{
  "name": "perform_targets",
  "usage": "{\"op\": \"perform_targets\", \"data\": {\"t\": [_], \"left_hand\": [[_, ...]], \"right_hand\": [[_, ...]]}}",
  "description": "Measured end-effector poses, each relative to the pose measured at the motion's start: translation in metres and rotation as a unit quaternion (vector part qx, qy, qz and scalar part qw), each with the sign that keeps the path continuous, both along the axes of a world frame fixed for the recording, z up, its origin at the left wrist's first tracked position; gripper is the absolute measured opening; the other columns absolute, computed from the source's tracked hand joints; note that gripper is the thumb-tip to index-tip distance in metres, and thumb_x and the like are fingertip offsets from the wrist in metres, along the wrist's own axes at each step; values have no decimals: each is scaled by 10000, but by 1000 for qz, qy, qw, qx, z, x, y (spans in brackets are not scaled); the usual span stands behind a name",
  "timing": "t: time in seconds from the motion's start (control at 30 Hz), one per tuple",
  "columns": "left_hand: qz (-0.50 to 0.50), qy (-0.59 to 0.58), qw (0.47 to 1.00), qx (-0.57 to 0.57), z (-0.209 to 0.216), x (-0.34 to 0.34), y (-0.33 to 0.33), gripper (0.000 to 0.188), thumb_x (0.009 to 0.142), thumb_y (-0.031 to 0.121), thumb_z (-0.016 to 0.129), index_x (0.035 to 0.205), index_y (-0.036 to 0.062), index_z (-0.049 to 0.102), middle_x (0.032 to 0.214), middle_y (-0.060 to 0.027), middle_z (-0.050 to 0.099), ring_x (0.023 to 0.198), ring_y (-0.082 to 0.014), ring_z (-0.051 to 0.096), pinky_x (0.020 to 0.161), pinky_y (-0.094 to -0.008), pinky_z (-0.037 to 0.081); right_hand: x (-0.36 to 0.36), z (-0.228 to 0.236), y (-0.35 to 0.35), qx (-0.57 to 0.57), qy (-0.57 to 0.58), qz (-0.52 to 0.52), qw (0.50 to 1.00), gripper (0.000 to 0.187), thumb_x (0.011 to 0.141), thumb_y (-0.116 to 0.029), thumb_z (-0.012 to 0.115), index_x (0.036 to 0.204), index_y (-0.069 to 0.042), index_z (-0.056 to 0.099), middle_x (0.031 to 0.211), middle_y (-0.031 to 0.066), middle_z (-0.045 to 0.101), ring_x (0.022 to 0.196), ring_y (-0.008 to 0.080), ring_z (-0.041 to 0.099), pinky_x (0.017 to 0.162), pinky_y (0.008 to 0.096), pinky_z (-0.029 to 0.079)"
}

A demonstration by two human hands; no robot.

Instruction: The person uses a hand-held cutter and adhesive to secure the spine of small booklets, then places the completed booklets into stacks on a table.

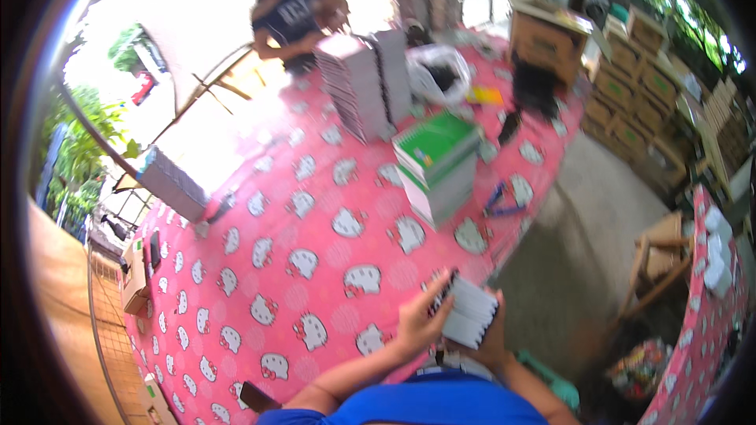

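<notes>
Close to my body, at the table's near right edge, I hold a small stack of spiral notebooks with white page edges and dark coils along two sides. My left hand grips its left side. Around its right side my right hand is closed, its fingers partly hidden. Farther along the table stands a stack of notebooks with a green cover on top. Beside that stack lie blue-handled pliers.
Pink cartoon-patterned cloth covers the table. Tall paper stacks stand at the far side near another person. Another stack is at the left edge. A white bag and cardboard boxes are at the back right.
</notes>
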State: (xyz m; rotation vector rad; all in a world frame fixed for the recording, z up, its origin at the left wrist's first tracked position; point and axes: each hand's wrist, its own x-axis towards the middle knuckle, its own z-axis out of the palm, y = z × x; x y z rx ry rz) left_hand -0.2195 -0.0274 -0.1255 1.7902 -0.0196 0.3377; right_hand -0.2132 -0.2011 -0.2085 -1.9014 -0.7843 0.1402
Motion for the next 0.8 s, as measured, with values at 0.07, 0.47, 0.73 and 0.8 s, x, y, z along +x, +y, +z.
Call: {"op": "perform_targets", "data": {"t": [0.07, 0.47, 0.73, 0.8], "left_hand": [[19, -3, 999, -46, 6, -5, -5, 371, 893, 24, 587, 1262, 9, 550, 1192, -172, 624, 1085, -163, 598, 906, -277, 458], [-34, -123, 981, -145, -26, 5, 11, 422, 875, 6, 585, 1280, 39, 474, 1142, -73, 506, 904, -108, 445, 823, -218, 371], [-46, 0, 979, -198, -33, -6, 9, 136, 949, 37, 491, 1085, 35, 488, 1051, -50, 498, 951, -105, 488, 855, -254, 384], [-19, -15, 976, -216, -26, -5, 1, 144, 958, 25, 469, 1101, 41, 465, 982, -27, 501, 890, -92, 483, 816, -232, 383]], "right_hand": [[-10, 17, 4, 131, 2, -43, 990, 1138, 728, -240, 808, 1414, -48, -78, 1361, 166, 416, 1292, 282, 393, 1128, 470, 145], [7, -1, 5, 186, 69, -16, 980, 1016, 642, -220, 857, 1345, -28, 149, 1220, 168, 491, 1109, 256, 546, 998, 419, 383], [2, -32, 2, 174, 30, -61, 983, 1064, 639, -217, 869, 1360, -33, 108, 1228, 180, 498, 1137, 281, 543, 991, 432, 387], [1, -27, 3, 215, 50, -57, 974, 1057, 647, -213, 865, 1362, -40, 106, 1229, 178, 499, 1149, 281, 538, 1001, 433, 375]]}}
